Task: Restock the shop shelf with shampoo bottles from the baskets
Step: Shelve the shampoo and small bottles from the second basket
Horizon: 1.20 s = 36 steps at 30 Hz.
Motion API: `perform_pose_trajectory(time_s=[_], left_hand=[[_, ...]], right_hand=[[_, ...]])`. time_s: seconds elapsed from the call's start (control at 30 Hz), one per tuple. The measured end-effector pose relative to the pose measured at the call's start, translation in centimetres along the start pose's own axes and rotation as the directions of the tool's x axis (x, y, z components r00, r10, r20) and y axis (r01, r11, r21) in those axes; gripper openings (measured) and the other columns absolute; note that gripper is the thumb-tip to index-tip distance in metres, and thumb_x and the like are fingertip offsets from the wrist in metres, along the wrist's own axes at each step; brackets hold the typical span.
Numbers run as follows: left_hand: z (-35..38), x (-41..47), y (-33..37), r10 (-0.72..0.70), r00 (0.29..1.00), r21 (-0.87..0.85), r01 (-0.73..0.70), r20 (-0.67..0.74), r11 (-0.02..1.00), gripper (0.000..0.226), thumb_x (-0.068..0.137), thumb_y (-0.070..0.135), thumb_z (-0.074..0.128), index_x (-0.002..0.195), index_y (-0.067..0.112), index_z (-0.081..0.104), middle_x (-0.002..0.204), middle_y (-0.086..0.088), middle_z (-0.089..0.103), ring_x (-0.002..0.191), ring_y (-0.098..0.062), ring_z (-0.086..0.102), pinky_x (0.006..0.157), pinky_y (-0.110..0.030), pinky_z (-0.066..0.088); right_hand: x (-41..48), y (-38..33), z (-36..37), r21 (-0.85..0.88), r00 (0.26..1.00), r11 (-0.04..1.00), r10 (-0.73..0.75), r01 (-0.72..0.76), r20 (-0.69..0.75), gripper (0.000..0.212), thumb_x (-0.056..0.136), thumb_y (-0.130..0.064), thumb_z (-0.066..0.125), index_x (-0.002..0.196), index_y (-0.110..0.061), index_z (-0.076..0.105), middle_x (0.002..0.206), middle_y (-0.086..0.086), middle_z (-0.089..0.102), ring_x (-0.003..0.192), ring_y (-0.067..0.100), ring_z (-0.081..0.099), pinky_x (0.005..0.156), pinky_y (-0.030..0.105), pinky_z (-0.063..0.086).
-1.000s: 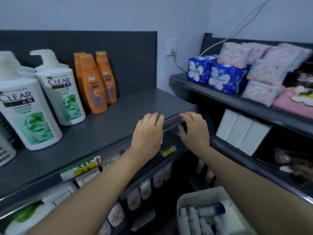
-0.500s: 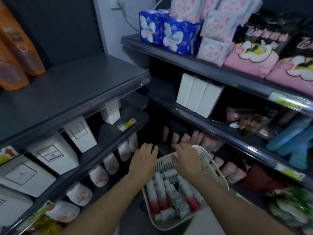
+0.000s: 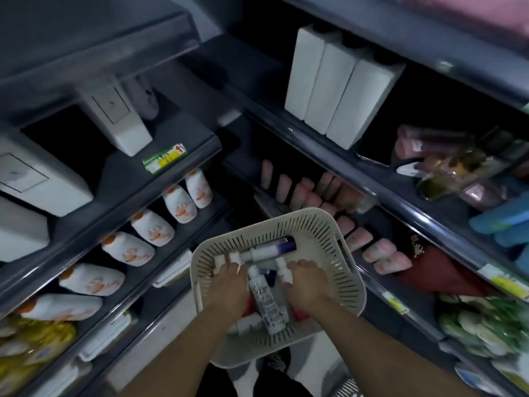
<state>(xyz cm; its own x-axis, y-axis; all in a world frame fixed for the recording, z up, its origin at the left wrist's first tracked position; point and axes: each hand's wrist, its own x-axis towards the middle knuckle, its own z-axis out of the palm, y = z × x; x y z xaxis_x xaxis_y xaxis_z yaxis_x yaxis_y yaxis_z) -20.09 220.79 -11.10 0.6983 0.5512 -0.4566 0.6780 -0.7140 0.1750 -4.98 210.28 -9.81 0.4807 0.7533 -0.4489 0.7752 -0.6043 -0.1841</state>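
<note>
Dark grey metal shop shelves (image 3: pixel 126 173) meet in a corner. Below us sits a beige slotted plastic basket (image 3: pixel 343 282) of white shampoo bottles (image 3: pixel 267 305). Our left hand (image 3: pixel 229 285) and right hand (image 3: pixel 307 282) reach in among them, touching bottles. Through the blur we cannot tell whether either grips one.

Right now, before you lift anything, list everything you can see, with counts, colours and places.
Basket: one, beige, slotted, centre, low.
Shampoo bottles: several, mostly white, lying in the basket.
Orange-capped bottles: six showing, white, left lower shelf.
Upright boxes: three, white, right shelf.
Pink tubes: many, right lower shelf, behind the basket.
Price label: one, green and yellow, left shelf edge.
Left hand: inside basket, on the bottles; grip unclear.
Right hand: inside basket, among bottles; grip unclear.
</note>
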Motion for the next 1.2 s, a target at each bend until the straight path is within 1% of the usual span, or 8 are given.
perform_pose_trajectory(time_s=[0.13,0.37,0.5,0.6,0.7,0.9,1.07,1.2], left_hand=[[3.2,1.6,0.9,-0.047,0.989,-0.098,0.061,0.143,0.993,0.055,0.092,0.019,0.050,0.144,0.009,0.034,0.136,-0.015,0.046,0.127,-0.031,0.040,0.101,-0.037,0.039],[9.2,5.5,1.0,-0.147,0.930,-0.343,0.267,0.338,0.901,0.008,0.091,0.028,0.053,0.090,0.021,0.051,0.097,-0.004,0.065,0.090,-0.020,0.061,0.074,-0.031,0.050],[9.9,6.7,2.1,-0.257,0.849,-0.634,0.519,0.462,0.573,0.013,0.097,0.025,0.054,0.085,0.018,0.056,0.079,0.006,0.060,0.066,-0.002,0.052,0.048,-0.009,0.037],[11.2,7.5,2.5,-0.321,0.780,-0.762,0.611,0.537,0.212,0.015,0.094,0.018,0.060,0.101,0.005,0.061,0.095,-0.008,0.069,0.075,-0.012,0.062,0.058,-0.018,0.048],[12.4,7.9,3.2,-0.351,0.753,-0.800,0.599,0.557,0.014,0.019,0.089,0.014,0.066,0.103,0.004,0.058,0.097,-0.011,0.068,0.083,-0.019,0.066,0.066,-0.030,0.055],[12.1,8.0,3.0,-0.214,0.787,-0.816,0.560,0.578,-0.144,0.024,0.089,0.016,0.066,0.111,0.012,0.056,0.111,-0.011,0.069,0.098,-0.026,0.068,0.090,-0.049,0.054],[8.6,7.3,1.2,-0.057,0.819,-0.800,0.539,0.571,-0.264,0.034,0.086,0.018,0.069,0.118,0.016,0.056,0.111,-0.013,0.071,0.103,-0.033,0.067,0.091,-0.057,0.051],[4.9,6.7,0.3,-0.016,0.863,-0.823,0.477,0.506,-0.308,0.040,0.084,0.018,0.069,0.121,0.014,0.055,0.113,-0.016,0.069,0.106,-0.034,0.066,0.091,-0.055,0.052]], right_hand=[[1.7,1.8,1.9,0.025,0.985,0.997,0.074,-0.079,0.155,0.043,0.094,-0.040,0.049,0.129,-0.016,0.053,0.126,0.009,0.057,0.118,0.027,0.051,0.091,0.032,0.042],[5.2,3.8,6.3,0.167,0.929,0.952,0.195,-0.256,0.314,0.050,0.089,-0.041,0.057,0.131,-0.015,0.049,0.129,0.008,0.057,0.116,0.026,0.055,0.091,0.032,0.047],[6.8,4.2,9.0,0.246,0.903,0.908,0.241,-0.339,0.355,0.049,0.088,-0.040,0.061,0.127,-0.014,0.049,0.125,0.009,0.059,0.111,0.026,0.058,0.090,0.036,0.049],[7.9,4.5,10.6,0.315,0.891,0.857,0.297,-0.407,0.344,0.049,0.083,-0.041,0.068,0.122,-0.017,0.050,0.118,0.007,0.061,0.105,0.025,0.060,0.087,0.037,0.051],[8.7,4.7,12.2,0.370,0.875,0.809,0.333,-0.456,0.351,0.060,0.076,-0.044,0.075,0.123,-0.017,0.049,0.117,0.007,0.061,0.104,0.025,0.061,0.086,0.037,0.051],[9.6,5.3,13.4,0.397,0.876,0.794,0.335,-0.461,0.347,0.051,0.076,-0.038,0.075,0.118,-0.017,0.055,0.112,0.005,0.065,0.100,0.024,0.064,0.082,0.032,0.050],[9.1,5.8,10.4,0.738,0.827,0.375,0.211,-0.561,0.521,0.035,0.079,-0.015,0.069,0.113,-0.011,0.062,0.096,0.007,0.069,0.081,0.020,0.068,0.068,0.031,0.056],[8.5,5.5,6.4,0.807,0.847,0.282,0.043,-0.520,0.530,0.032,0.078,-0.023,0.064,0.108,-0.015,0.064,0.093,0.008,0.069,0.083,0.022,0.064,0.075,0.032,0.049]])
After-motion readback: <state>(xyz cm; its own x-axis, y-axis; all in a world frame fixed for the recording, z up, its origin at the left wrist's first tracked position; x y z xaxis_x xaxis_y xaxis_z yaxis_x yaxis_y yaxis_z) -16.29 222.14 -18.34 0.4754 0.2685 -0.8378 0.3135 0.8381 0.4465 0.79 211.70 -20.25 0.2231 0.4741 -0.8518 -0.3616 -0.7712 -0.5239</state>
